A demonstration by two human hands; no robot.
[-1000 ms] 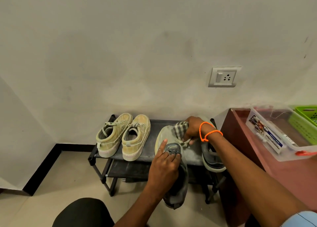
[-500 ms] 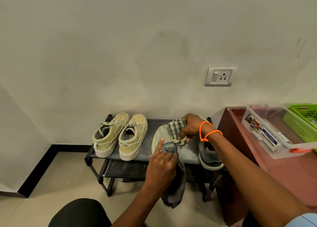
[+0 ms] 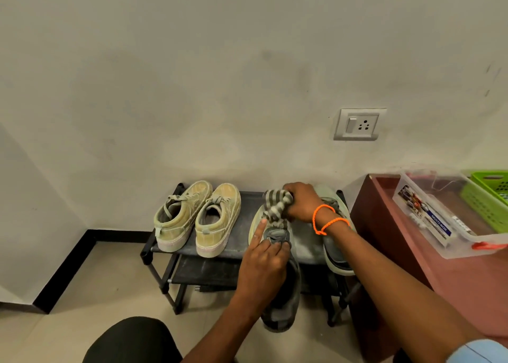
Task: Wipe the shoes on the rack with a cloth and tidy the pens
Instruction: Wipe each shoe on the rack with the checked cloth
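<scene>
A grey shoe (image 3: 284, 305) is tipped over the front of the black shoe rack (image 3: 242, 225), its pale sole turned up. My left hand (image 3: 265, 263) grips it at the tongue, forefinger stretched along the sole. My right hand (image 3: 301, 203), with orange cords at the wrist, holds a bunched checked cloth (image 3: 275, 206) against the toe end of that sole. The second grey shoe (image 3: 336, 250) lies on the rack's right end under my right forearm. A pair of olive canvas shoes (image 3: 198, 217) stands on the rack's left half. No pens can be made out.
A reddish-brown table (image 3: 467, 280) stands right of the rack, bearing a clear plastic box (image 3: 450, 219) and a green basket (image 3: 489, 200). A wall socket (image 3: 358, 125) sits above the rack. My dark-clad knee (image 3: 132, 340) is at the bottom edge. Tiled floor lies left of the rack.
My right hand has slid the cloth a little farther along the sole towards the wall. My left hand keeps the same hold on the shoe.
</scene>
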